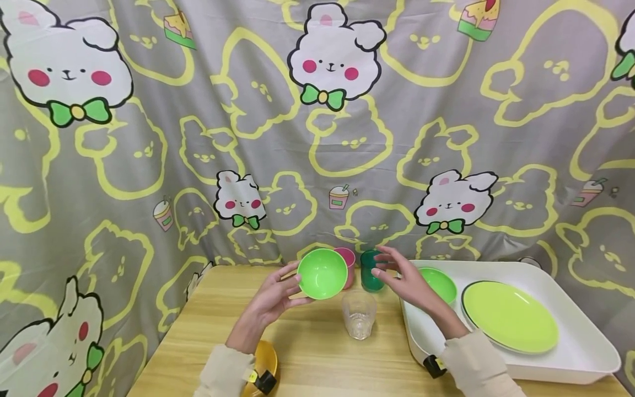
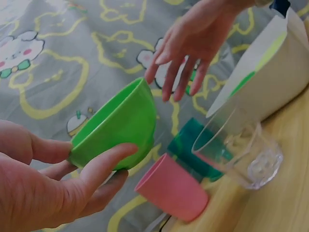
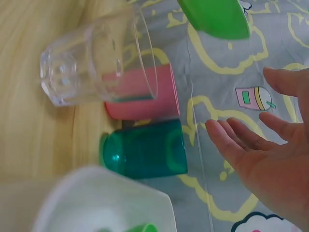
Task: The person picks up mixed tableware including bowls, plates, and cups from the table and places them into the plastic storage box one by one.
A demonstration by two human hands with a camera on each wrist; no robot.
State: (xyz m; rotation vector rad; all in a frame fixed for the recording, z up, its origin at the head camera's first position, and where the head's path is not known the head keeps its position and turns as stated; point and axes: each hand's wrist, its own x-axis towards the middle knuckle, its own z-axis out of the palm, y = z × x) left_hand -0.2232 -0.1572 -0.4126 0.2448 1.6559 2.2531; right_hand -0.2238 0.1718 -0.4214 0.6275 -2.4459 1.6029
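A green bowl (image 1: 322,274) is gripped at its side by my left hand (image 1: 272,295), thumb and fingers around the wall, its opening tilted toward the head camera. In the left wrist view the bowl (image 2: 118,126) is held above the cups. My right hand (image 1: 404,278) hovers with fingers spread and holds nothing; in the head view it overlaps the teal cup (image 1: 371,273). Beside that cup stands a pink cup (image 2: 175,189), partly hidden by the bowl in the head view. Nearer me on the table is a clear glass (image 1: 359,317).
To the right stands a white tray (image 1: 585,325) holding another green bowl (image 1: 439,284) and a yellow-green plate (image 1: 511,315). An orange-yellow round dish (image 1: 268,361) sits under my left forearm. The wooden table (image 1: 317,358) meets a patterned curtain (image 1: 278,138) at the back.
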